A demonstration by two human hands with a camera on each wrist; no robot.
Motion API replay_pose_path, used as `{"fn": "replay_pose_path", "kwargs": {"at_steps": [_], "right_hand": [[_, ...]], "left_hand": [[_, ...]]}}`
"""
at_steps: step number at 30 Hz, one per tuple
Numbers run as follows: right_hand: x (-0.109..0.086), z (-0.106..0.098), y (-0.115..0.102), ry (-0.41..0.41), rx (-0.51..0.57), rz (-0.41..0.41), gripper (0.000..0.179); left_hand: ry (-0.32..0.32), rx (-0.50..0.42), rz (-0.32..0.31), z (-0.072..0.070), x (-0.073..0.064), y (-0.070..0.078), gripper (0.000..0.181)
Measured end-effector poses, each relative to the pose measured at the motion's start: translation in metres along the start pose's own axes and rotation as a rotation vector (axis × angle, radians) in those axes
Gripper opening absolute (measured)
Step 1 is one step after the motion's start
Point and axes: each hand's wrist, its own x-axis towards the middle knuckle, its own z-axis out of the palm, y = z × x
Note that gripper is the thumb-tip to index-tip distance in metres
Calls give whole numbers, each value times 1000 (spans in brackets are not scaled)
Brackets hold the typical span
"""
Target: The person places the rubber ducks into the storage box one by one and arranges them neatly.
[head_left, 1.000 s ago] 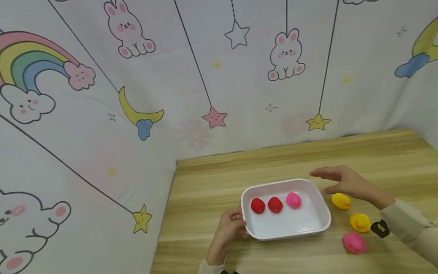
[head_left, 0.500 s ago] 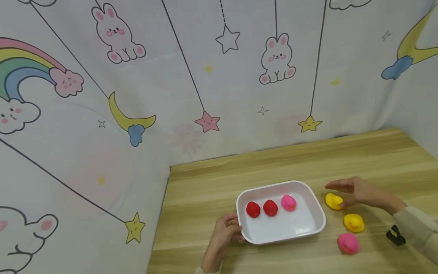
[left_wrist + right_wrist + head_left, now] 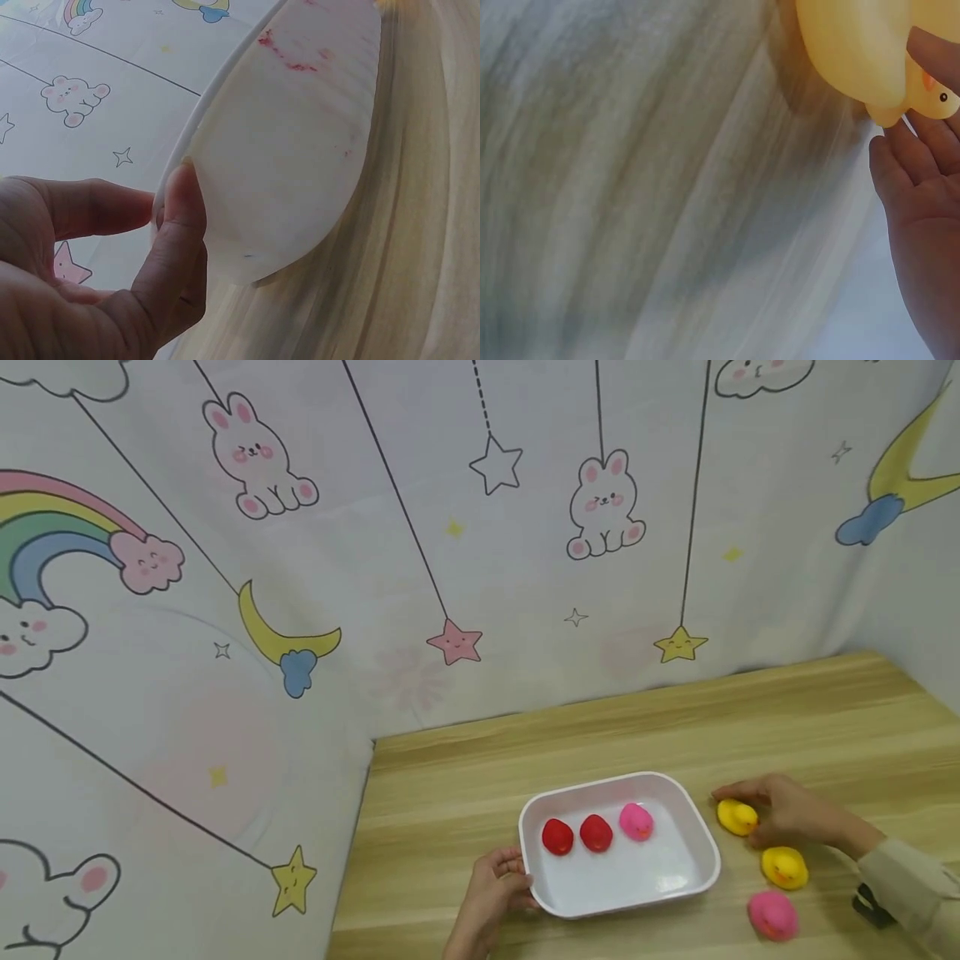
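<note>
My left hand (image 3: 491,889) pinches the left rim of a white plastic tray (image 3: 585,893); in the left wrist view, thumb and fingers grip its edge (image 3: 277,157). Inside the tray two red rounded toys (image 3: 557,837) and a pink rubber duck (image 3: 636,821) sit in a row. Right of the tray, my right hand (image 3: 798,814) has its thumb and fingers around a yellow rubber duck (image 3: 735,817) on the table. Its eye and beak show between thumb and fingers in the right wrist view, where the yellow duck (image 3: 934,105) is partly cut off.
A second yellow duck (image 3: 784,868) and another pink duck (image 3: 773,916) stand on the wooden table (image 3: 450,777) just below the right hand. A small black object (image 3: 870,906) lies by the right sleeve. Cartoon-printed cloth walls (image 3: 525,568) border the table.
The right hand has come down from beside the tray's far right corner and closed its fingers around the yellow duck. The left hand keeps its grip on the rim; the head view has shifted slightly.
</note>
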Motion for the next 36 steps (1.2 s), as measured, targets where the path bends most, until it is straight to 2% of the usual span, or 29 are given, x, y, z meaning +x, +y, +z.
{"fn": "replay_pose_path", "kwargs": {"at_steps": [7, 12, 16, 20, 30, 36], "right_hand": [[0, 7, 1, 46, -102, -6, 57], [-1, 8, -4, 130, -115, 6, 56], [-2, 6, -12, 206, -67, -27, 54], [-1, 2, -26, 247, 6, -63, 51], [8, 0, -63, 295, 43, -28, 51], [11, -2, -79, 280, 51, -59, 50]], "left_hand": [[5, 0, 10, 1, -1, -1, 46], [-2, -2, 3, -1, -2, -2, 43], [-9, -2, 5, -2, -5, -4, 41], [-20, -6, 16, -2, -4, -1, 44], [-27, -9, 35, -9, -3, 4, 42], [-35, -14, 38, -8, -3, -3, 41]]}}
